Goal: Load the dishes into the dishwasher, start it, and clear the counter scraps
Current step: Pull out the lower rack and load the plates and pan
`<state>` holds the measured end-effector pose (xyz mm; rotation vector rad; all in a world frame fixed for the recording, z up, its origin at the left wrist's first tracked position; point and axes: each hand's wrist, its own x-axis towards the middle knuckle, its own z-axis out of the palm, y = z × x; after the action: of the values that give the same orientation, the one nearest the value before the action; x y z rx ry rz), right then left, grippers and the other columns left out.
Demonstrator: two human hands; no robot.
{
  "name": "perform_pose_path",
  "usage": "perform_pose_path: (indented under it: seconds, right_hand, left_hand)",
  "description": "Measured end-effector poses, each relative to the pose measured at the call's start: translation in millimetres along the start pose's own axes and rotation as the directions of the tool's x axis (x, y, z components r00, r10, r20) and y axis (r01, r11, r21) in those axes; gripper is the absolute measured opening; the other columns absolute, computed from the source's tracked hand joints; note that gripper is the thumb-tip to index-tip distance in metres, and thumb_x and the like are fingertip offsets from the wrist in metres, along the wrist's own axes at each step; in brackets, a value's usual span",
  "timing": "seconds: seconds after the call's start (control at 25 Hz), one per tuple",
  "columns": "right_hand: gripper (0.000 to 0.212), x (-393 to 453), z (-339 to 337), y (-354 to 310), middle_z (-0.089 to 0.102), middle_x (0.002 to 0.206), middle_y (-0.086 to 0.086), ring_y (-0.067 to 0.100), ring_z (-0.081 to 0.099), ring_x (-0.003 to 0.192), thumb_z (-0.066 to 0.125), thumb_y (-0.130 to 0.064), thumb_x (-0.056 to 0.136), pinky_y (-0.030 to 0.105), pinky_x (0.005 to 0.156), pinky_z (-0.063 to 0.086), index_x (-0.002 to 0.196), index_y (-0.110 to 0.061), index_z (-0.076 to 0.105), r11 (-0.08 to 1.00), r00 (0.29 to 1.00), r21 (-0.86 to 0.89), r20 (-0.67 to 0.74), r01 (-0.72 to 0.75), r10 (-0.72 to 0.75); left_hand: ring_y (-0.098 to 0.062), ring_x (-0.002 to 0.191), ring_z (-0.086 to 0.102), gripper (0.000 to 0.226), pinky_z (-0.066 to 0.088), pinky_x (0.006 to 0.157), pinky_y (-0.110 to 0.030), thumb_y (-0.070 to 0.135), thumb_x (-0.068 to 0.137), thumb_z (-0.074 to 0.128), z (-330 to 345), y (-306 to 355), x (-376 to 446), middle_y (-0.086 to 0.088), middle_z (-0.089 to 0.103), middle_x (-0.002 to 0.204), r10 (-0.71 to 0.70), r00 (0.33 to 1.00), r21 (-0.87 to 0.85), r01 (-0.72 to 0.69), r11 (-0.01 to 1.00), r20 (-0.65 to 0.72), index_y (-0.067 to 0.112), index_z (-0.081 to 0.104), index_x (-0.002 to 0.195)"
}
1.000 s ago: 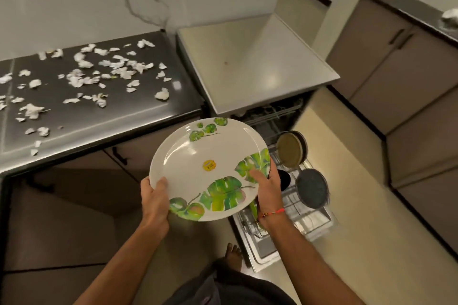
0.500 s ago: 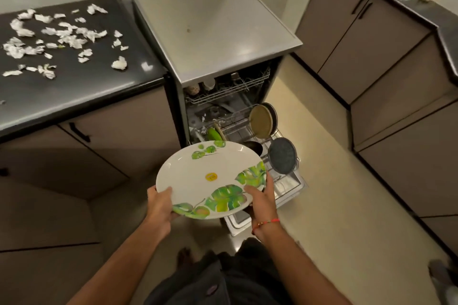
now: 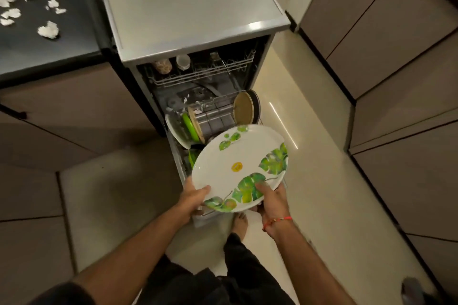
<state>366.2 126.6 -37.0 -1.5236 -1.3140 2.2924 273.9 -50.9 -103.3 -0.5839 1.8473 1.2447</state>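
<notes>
I hold a large white plate (image 3: 230,156) with green leaf prints and a yellow sticker over the pulled-out lower rack (image 3: 218,116) of the open dishwasher (image 3: 188,7). My left hand (image 3: 194,197) grips its near-left rim, thumb on top. My right hand (image 3: 271,197) grips the near-right rim, thumb on the leaf print. In the rack stand a white plate, a green plate (image 3: 187,126) and a tan plate at the left, and a tan plate (image 3: 244,108) with a dark one behind it at the right. White scraps (image 3: 48,30) lie scattered on the dark counter (image 3: 49,52).
The upper rack (image 3: 198,72) holds cups at the back. Brown cabinets (image 3: 396,57) line the right side across a narrow beige floor aisle. My bare foot (image 3: 239,221) stands beside the rack's front. Cabinet fronts under the counter close off the left.
The view has tilted down and closer to the dishwasher. The plate has moved forward and lower, now hiding the front part of the lower rack. Both hands keep their grip.
</notes>
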Motion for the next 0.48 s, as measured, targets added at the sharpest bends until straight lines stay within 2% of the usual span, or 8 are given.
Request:
perform_pose_path:
  seconds: [0.12,0.16,0.24,0.32,0.4,0.48]
  right_hand:
    - [0.044,60.5,-26.6,-27.3,0.069,0.118,0.015,0.038,0.066,0.107,0.058,0.003,0.086,0.064,0.086,0.053,0.122,-0.022,0.061,0.979,0.991,-0.166,-0.043,0.118,-0.126]
    - [0.044,84.2,-32.3,-33.7,0.069,0.118,0.013,0.036,0.066,0.108,0.058,-0.002,0.082,0.063,0.088,0.053,0.120,-0.026,0.062,0.956,0.981,-0.238,-0.044,0.174,-0.189]
    - [0.045,130.8,-38.5,-39.7,0.068,0.118,0.011,0.032,0.065,0.110,0.055,-0.008,0.081,0.057,0.095,0.052,0.122,-0.023,0.061,0.874,0.947,-0.391,-0.023,0.287,-0.322]
    - [0.043,177.7,-39.1,-37.5,0.066,0.117,0.005,0.026,0.063,0.108,0.051,-0.004,0.088,0.049,0.101,0.050,0.129,-0.016,0.057,0.767,0.914,-0.539,0.015,0.348,-0.404]
    - [0.044,227.0,-38.9,-28.0,0.063,0.117,0.001,0.021,0.060,0.109,0.048,0.002,0.093,0.033,0.103,0.047,0.134,-0.013,0.053,0.696,0.898,-0.617,0.039,0.368,-0.439]
    - [0.047,268.3,-40.9,-9.9,0.062,0.119,0.004,0.022,0.059,0.112,0.047,0.004,0.094,0.019,0.097,0.042,0.138,-0.010,0.049,0.647,0.883,-0.662,0.048,0.379,-0.467]
  left_hand:
    - [-0.024,0.095,0.064,0.052,0.059,0.060,-0.038,0.024,0.098,0.059,57.0,10.7,18.0,-0.010,0.060,0.132,0.060,0.993,0.152,-0.075,0.986,0.101,0.034,0.039,0.145]
    - [-0.027,0.103,0.063,0.055,0.060,0.068,-0.039,0.023,0.099,0.058,74.8,14.7,26.0,-0.008,0.057,0.137,0.083,0.990,0.195,-0.103,0.975,0.111,0.034,0.037,0.149]
    - [-0.029,0.124,0.057,0.059,0.054,0.098,-0.048,0.020,0.101,0.056,103.8,18.2,43.6,-0.001,0.048,0.149,0.135,0.984,0.243,-0.161,0.957,0.119,0.028,0.033,0.155]
    - [-0.026,0.128,0.054,0.057,0.047,0.107,-0.048,0.017,0.101,0.054,128.2,19.7,68.3,0.002,0.045,0.153,0.191,0.973,0.238,-0.216,0.947,0.127,0.025,0.034,0.154]
    - [-0.022,0.123,0.056,0.055,0.048,0.105,-0.042,0.016,0.101,0.054,151.3,15.1,101.8,0.004,0.049,0.145,0.250,0.956,0.243,-0.282,0.928,0.154,0.025,0.036,0.153]
    - [-0.018,0.117,0.058,0.057,0.048,0.101,-0.037,0.016,0.102,0.053,164.9,7.2,129.0,0.007,0.051,0.139,0.305,0.934,0.258,-0.346,0.902,0.186,0.030,0.033,0.153]
